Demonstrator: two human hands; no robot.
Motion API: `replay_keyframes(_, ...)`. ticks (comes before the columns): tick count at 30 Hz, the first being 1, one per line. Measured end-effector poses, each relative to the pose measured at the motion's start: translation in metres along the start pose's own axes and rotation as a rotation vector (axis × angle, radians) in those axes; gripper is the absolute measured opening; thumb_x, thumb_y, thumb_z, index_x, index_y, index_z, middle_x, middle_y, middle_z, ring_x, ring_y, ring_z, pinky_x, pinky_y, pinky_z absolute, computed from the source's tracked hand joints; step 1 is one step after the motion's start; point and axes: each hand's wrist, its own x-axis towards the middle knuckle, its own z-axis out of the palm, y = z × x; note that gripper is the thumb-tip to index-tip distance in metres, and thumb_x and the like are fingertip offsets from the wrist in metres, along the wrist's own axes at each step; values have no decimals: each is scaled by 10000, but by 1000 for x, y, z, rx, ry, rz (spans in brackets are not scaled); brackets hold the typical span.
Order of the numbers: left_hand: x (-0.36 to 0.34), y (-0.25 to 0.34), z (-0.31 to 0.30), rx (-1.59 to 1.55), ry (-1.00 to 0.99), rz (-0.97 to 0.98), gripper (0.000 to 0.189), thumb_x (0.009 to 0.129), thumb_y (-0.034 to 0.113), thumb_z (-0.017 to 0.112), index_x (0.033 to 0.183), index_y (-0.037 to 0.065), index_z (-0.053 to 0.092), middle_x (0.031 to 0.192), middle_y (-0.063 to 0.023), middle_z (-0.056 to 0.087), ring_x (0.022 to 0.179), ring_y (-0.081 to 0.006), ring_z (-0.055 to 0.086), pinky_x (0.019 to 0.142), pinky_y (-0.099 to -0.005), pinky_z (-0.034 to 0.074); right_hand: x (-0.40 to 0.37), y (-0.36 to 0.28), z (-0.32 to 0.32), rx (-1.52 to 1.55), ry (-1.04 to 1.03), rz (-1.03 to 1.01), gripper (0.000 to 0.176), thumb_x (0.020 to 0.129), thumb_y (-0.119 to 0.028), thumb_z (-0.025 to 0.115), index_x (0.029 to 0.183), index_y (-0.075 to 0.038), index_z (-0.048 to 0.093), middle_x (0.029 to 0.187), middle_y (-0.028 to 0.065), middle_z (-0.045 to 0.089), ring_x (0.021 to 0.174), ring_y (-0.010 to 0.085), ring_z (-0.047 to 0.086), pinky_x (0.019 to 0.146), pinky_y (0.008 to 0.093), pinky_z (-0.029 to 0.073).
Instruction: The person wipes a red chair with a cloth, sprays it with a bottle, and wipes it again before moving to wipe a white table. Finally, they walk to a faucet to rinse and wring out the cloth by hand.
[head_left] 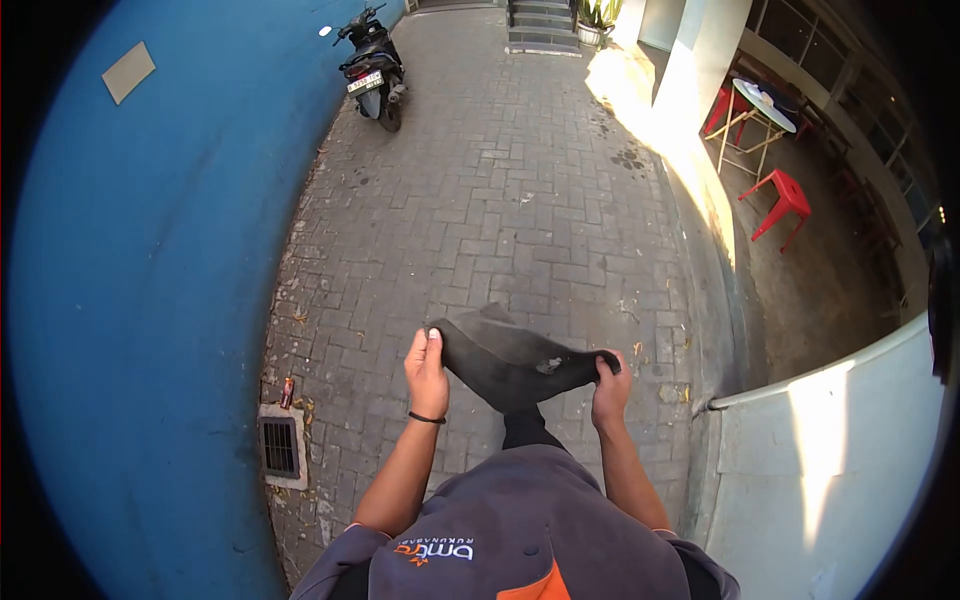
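A dark grey cloth [510, 355] hangs stretched between my two hands, in front of my body and above the paving. My left hand [427, 372] is closed on its left corner, thumb on top. My right hand [610, 388] pinches the gathered right corner. The cloth sags in the middle and its far edge is folded up. A small pale patch, perhaps a hole or a stain, shows toward its right side. Below the cloth, part of my dark-clad leg [528, 430] is visible.
A blue wall [170, 250] runs along the left, with a drain grate [281, 447] at its foot. A parked motor scooter [373, 70] stands ahead on the left. Steps [543, 25] rise at the far end. On the right are a red stool [782, 203] and a round table [765, 105].
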Motion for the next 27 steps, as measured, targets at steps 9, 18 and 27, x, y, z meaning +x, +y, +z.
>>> replay_keyframes(9, 320, -108, 16, 315, 522, -261, 374, 911, 228, 652, 1221, 67, 518, 1067, -29, 593, 962, -143, 545, 837, -295, 436, 348, -34, 217, -289, -518, -136, 135, 905, -148, 664, 925, -20, 625, 748, 12, 608, 686, 107, 546, 626, 279, 440)
replay_keyframes(18, 642, -143, 144, 256, -605, -37, 631, 806, 104, 729, 1377, 46, 467, 1312, -95, 570, 1209, -180, 514, 1010, -347, 414, 622, -38, 448, -555, -1117, -488, 134, 861, -183, 649, 951, -84, 654, 780, 134, 669, 750, 363, 631, 644, 440, 482)
replay_keyframes(27, 986, -139, 238, 512, -964, -60, 231, 940, 215, 646, 1099, 47, 650, 973, -92, 677, 894, -187, 644, 802, -329, 498, 889, -71, 577, -409, -845, -168, 117, 862, -62, 699, 965, -7, 696, 828, 76, 698, 778, 117, 640, 694, 272, 498)
